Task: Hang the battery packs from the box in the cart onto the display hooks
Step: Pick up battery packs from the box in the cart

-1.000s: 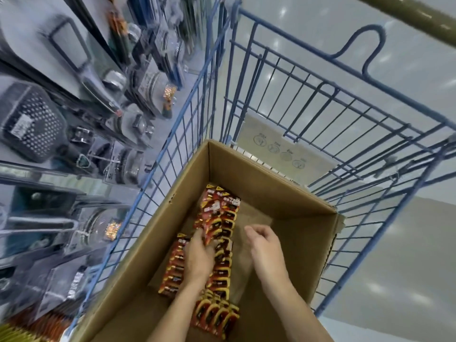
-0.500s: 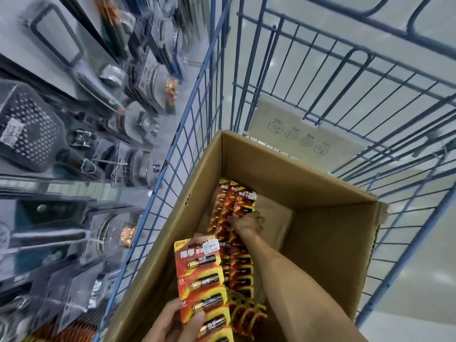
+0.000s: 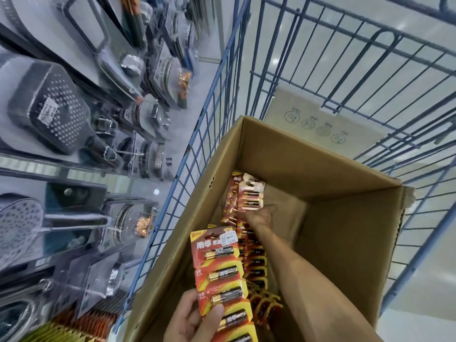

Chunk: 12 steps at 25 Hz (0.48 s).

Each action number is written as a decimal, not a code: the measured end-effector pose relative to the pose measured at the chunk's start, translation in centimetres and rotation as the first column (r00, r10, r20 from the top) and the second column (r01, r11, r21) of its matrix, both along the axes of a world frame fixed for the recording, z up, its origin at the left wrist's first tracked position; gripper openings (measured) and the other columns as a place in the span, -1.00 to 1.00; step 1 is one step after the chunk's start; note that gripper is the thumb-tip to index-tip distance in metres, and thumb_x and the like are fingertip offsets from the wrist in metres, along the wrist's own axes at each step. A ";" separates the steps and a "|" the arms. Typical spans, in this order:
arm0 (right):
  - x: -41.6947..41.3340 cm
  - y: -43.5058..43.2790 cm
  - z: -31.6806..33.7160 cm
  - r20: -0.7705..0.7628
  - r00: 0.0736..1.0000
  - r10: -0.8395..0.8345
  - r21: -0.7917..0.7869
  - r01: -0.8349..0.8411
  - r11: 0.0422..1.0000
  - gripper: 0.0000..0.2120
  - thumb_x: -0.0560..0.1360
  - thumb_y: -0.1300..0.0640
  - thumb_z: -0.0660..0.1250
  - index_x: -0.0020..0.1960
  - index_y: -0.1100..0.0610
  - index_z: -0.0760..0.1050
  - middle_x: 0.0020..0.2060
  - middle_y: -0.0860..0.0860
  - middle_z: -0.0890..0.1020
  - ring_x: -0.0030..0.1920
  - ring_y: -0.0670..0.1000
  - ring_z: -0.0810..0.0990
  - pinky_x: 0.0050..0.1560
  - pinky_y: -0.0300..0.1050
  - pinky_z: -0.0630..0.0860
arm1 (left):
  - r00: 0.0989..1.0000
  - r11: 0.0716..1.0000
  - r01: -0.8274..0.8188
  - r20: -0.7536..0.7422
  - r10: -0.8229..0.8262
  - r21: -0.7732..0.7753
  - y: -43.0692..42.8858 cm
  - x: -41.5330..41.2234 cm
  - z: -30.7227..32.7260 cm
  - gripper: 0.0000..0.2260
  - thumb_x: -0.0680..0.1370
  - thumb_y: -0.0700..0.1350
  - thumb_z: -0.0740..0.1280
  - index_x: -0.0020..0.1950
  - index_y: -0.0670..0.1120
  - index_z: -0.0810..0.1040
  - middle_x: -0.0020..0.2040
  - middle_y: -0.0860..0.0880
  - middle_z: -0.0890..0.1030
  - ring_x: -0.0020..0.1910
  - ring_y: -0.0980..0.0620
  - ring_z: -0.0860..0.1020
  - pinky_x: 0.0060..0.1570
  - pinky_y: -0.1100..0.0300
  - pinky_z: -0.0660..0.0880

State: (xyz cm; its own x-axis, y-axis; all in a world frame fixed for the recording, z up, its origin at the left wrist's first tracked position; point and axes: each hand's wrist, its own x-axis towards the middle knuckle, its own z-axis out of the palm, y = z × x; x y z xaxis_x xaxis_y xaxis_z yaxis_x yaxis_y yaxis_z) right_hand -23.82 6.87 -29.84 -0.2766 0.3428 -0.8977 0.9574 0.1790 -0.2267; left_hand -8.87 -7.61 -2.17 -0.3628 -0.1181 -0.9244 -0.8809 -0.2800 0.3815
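Nearest, the left hand (image 3: 195, 317) is pinching a strip of battery packs (image 3: 219, 272) near its lower end, thumb pressing across the front, and holding it upright over the near side of the box (image 3: 345, 218). The joined cards are likely light but floppy, with slick blisters, so gripping the cardboard edge is probably safest. Farther in, the right hand (image 3: 261, 215) is reaching among the remaining packs (image 3: 246, 201); its fingers are hiding beneath them, so its grip cannot be told. The box is sitting inside the blue cart (image 3: 217, 77).
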 end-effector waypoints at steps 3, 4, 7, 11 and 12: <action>1.5 0.0 1.2 -0.116 0.992 -0.050 0.082 0.060 0.995 -0.70 0.42 0.15 0.54 0.07 0.10 0.51 0.08 0.10 0.67 0.15 0.20 0.65 0.22 0.01 0.57 | 0.989 0.990 -0.138 -0.046 0.139 0.025 0.7 -0.3 0.6 -0.76 0.51 -0.40 0.42 0.13 -0.20 0.61 -0.09 -0.22 0.75 -0.19 -0.14 0.75 -0.24 0.01 0.70; 2.0 0.2 1.6 -0.157 0.985 -0.074 0.040 0.082 0.996 -0.85 0.46 0.17 0.49 -0.04 0.07 0.54 0.03 0.08 0.71 0.06 0.17 0.67 0.17 0.01 0.60 | 0.990 0.990 -0.125 -0.051 0.128 0.066 0.3 -0.6 1.4 -0.75 0.50 -0.38 0.43 0.15 -0.18 0.60 -0.07 -0.22 0.75 -0.16 -0.17 0.75 -0.16 -0.06 0.69; 3.0 0.7 4.8 -0.181 0.954 -0.238 -0.153 0.212 0.965 -0.78 0.43 0.28 0.49 0.05 0.12 0.60 -0.10 0.07 0.73 -0.05 0.15 0.71 0.10 0.11 0.66 | 0.980 0.987 -0.137 -0.132 0.148 0.089 -0.1 -0.2 2.7 -0.65 0.39 -0.27 0.48 0.17 -0.15 0.61 -0.01 -0.25 0.74 -0.08 -0.26 0.74 0.07 -0.15 0.60; 5.4 2.6 15.8 -0.231 0.876 -0.423 -0.323 0.341 0.883 -0.69 0.46 0.33 0.48 0.15 0.10 0.55 -0.02 0.10 0.73 -0.03 0.16 0.73 0.01 0.08 0.65 | 0.959 0.992 -0.086 -0.262 0.107 0.088 -1.4 0.7 5.6 -0.60 0.39 -0.17 0.49 0.23 -0.10 0.60 0.03 -0.20 0.75 -0.03 -0.25 0.74 0.06 -0.17 0.61; 6.5 3.2 19.0 -0.240 0.865 -0.440 -0.390 0.329 0.860 -0.66 0.47 0.32 0.48 0.19 0.10 0.54 0.02 0.12 0.73 0.00 0.18 0.74 0.07 0.15 0.66 | 0.946 0.995 -0.077 -0.310 0.095 0.071 -1.5 1.0 6.8 -0.60 0.41 -0.15 0.49 0.24 -0.08 0.59 0.03 -0.16 0.75 -0.03 -0.21 0.74 0.03 -0.14 0.62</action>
State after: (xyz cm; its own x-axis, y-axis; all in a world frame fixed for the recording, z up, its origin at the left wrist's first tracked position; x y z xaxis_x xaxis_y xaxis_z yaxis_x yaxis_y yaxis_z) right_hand -17.36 10.07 -10.80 -0.4665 0.1842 -0.8651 0.8015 -0.3257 -0.5015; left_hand -7.89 -9.15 4.59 -0.6253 -0.1118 -0.7723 -0.6916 -0.3790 0.6148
